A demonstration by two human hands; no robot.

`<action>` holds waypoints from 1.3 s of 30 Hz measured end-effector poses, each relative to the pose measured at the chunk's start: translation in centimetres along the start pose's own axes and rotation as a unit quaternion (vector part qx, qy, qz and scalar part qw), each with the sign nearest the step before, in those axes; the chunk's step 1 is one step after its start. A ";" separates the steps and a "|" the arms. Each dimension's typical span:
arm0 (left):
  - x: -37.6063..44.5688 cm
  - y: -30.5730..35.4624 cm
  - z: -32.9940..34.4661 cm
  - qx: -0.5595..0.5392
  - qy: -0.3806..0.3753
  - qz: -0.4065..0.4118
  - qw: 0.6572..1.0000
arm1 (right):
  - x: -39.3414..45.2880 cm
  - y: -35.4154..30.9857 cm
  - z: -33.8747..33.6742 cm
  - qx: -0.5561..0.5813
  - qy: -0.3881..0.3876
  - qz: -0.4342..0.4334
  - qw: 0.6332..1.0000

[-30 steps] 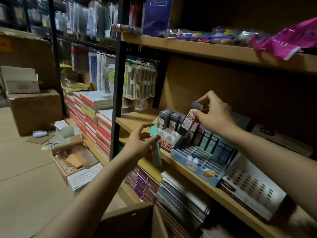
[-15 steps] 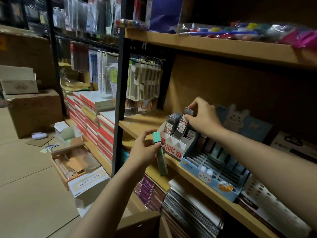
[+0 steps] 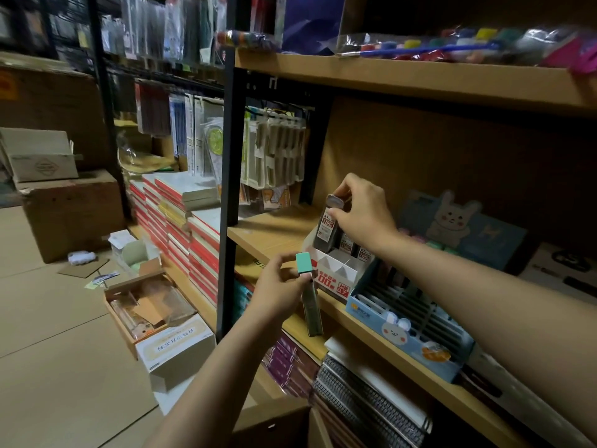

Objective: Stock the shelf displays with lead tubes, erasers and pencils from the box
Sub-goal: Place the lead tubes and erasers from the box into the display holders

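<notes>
Indoors, dim stockroom | wooden shelf [image 3: 277,232] | right hand [image 3: 361,215] grips grey lead tube [image 3: 328,226] | left hand [image 3: 277,294] holds green-capped tube [image 3: 308,292]

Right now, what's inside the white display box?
White display box: dark lead tubes standing in back, right hand lowering another. Front slots look empty; the bottoms are hidden.

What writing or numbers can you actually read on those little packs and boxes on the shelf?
"0.7" and "100": label of the grey lead tube in the right hand.
"HB 0.7" and "00": front of the white display box.
Long box on the floor: print too blurred.
Hanging packs: too small.
</notes>
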State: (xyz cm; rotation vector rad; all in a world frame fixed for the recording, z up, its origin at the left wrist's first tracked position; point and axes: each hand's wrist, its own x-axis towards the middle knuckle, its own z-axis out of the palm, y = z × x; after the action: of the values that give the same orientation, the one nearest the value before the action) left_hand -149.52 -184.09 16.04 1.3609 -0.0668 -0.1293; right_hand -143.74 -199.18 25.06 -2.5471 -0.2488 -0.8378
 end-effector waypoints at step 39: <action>-3.1 -4.9 6.6 0.554 -0.156 0.342 0.743 | -8.6 6.5 -12.9 -0.079 -0.011 0.099 0.992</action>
State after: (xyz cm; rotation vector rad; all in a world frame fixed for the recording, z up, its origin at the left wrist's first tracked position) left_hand -153.71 -191.11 12.74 2.3948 -1.0705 0.3808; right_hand -155.32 -211.17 26.82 -2.6743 0.0658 -0.7796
